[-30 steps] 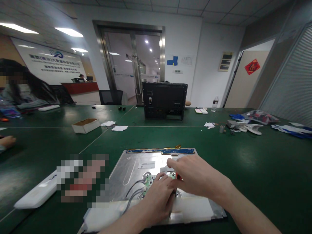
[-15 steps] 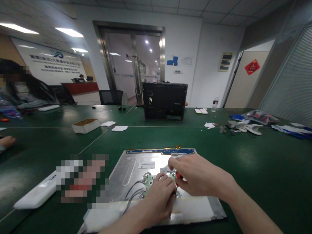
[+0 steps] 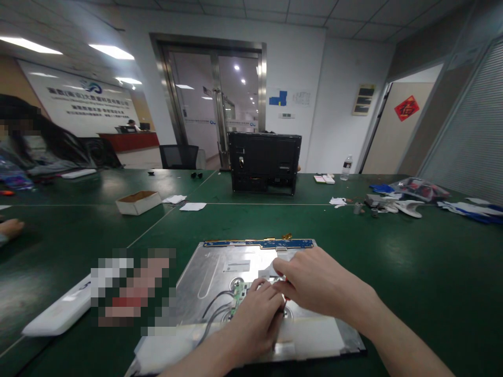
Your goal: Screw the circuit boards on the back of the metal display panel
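Observation:
A silver metal display panel point(image 3: 220, 267) lies flat on the green table point(image 3: 412, 272) right in front of me, with a blue strip board point(image 3: 275, 243) along its far edge. A small green circuit board point(image 3: 237, 290) with grey wires point(image 3: 214, 306) sits on the panel's middle. My left hand point(image 3: 255, 319) is curled down over that board's right end. My right hand point(image 3: 314, 285) meets it from the right, its fingers pinched on a small red-handled tool that is almost hidden under them. The spot where the fingertips meet is covered.
A long white plastic piece point(image 3: 58, 314) lies to the left. Farther back stand a cardboard box point(image 3: 137, 202), paper scraps point(image 3: 192, 206), an upright black monitor point(image 3: 265, 162) and a water bottle point(image 3: 346, 167). Parts and bags point(image 3: 393, 204) clutter the right. A co-worker's hand point(image 3: 10, 228) rests at the left edge.
My right hand has dipped slightly lower and closer to my left hand, so the red tool handle seen earlier is now nearly covered. The panel has not moved.

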Demonstrator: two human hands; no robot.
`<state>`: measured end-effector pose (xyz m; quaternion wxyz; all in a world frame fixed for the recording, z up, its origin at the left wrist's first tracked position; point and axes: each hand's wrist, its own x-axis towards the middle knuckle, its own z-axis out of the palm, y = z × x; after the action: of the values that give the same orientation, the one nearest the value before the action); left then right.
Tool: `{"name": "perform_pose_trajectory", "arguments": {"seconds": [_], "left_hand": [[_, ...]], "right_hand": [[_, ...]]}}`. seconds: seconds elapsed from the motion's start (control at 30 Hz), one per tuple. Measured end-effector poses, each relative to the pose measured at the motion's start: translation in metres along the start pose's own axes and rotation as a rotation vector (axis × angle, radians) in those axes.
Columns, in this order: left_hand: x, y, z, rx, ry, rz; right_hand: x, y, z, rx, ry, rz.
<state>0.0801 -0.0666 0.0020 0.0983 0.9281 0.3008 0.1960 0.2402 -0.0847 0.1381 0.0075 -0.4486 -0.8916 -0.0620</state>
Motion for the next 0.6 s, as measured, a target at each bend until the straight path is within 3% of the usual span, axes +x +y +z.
{"name": "perform_pose_trajectory", "arguments": {"seconds": [0.23, 0.47, 0.6], "left_hand": [[0.0, -0.002, 0.0028, 0.019, -0.015, -0.01], [0.0008, -0.0001, 0.0002, -0.005, -0.021, -0.036], [0.0013, -0.0002, -0.0007, 0.003, -0.044, -0.031]], "right_hand": [[-0.0051, 0.0059, 0.0006, 0.062, 0.025, -0.088], [0.0031, 0.0051, 0.002, 0.025, -0.037, 0.038], [-0.0008, 0.0095, 0.0019, 0.069, -0.027, -0.049]]}}
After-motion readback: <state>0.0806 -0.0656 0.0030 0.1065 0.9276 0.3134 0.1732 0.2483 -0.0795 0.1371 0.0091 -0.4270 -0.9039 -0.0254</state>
